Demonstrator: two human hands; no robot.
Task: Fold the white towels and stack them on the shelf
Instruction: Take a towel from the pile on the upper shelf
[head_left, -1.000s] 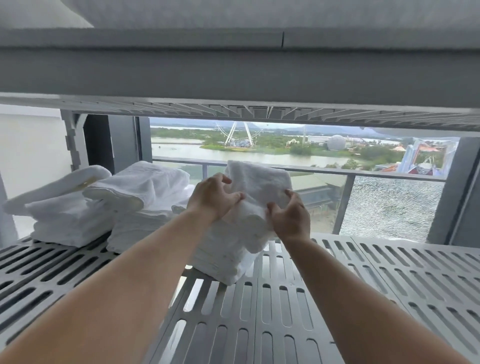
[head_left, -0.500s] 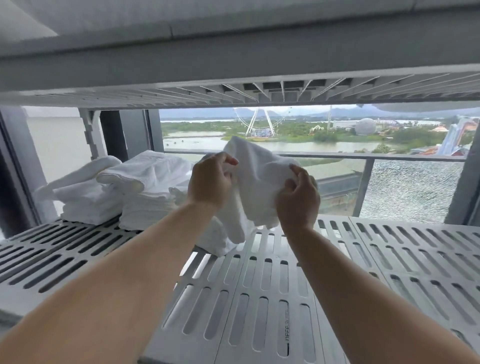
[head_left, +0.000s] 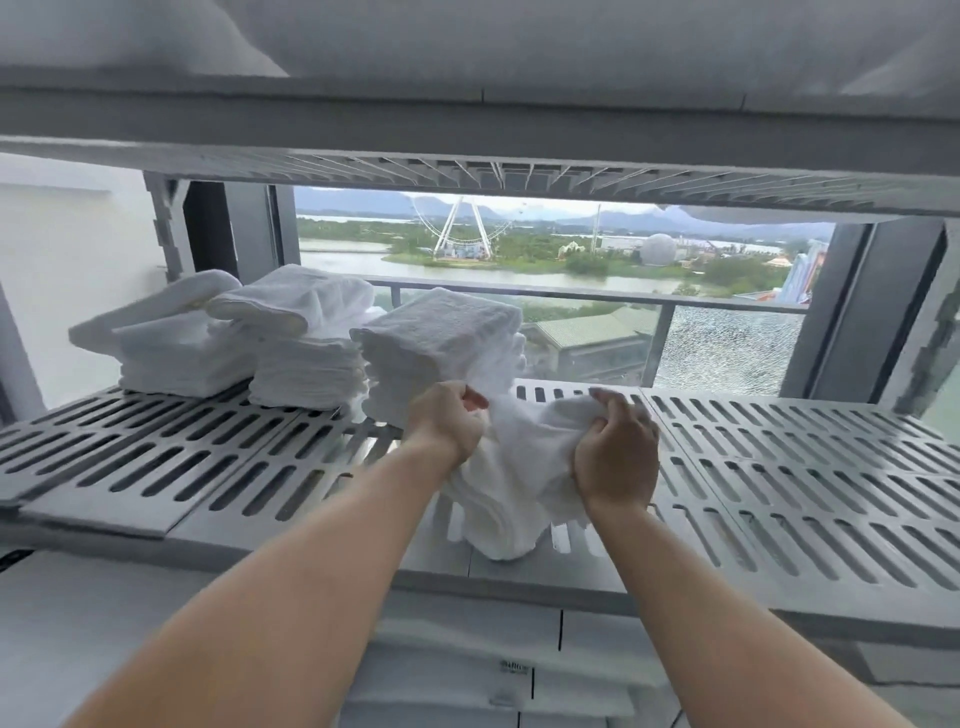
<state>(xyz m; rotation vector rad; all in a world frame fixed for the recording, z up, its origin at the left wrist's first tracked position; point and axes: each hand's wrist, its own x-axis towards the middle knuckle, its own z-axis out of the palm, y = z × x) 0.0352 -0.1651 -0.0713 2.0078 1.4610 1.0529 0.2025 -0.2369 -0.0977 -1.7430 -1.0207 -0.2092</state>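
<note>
1. The loose white towel (head_left: 514, 467) hangs bunched between both hands over the front middle of the slotted grey shelf (head_left: 779, 467). Its lower end, at six o'clock from the grip, appears to rest on the shelf.
2. The left hand (head_left: 447, 423) has its fingers curled round the towel's upper left edge. The right hand (head_left: 615, 457), at three o'clock of it, is closed on a gathered fold of the cloth.
3. Judging by the sag and creases, the towel is light, soft and limp, neither slippery nor fragile. It will not keep a shape by itself. It is best taken by two corners of one edge, so it drops flat for folding.
4. Three piles of folded towels stand on the shelf. The nearest stack (head_left: 441, 338) is at twelve o'clock of the left hand, the middle stack (head_left: 306, 353) is at ten o'clock, and the far stack (head_left: 171, 353) is beyond that.
5. The towel's corners and hems are lost in the bunch, and the right fingertips are blurred. I cannot tell whether the cloth touches the nearest stack. The upper shelf (head_left: 467, 171) cuts off the view at twelve o'clock.
</note>
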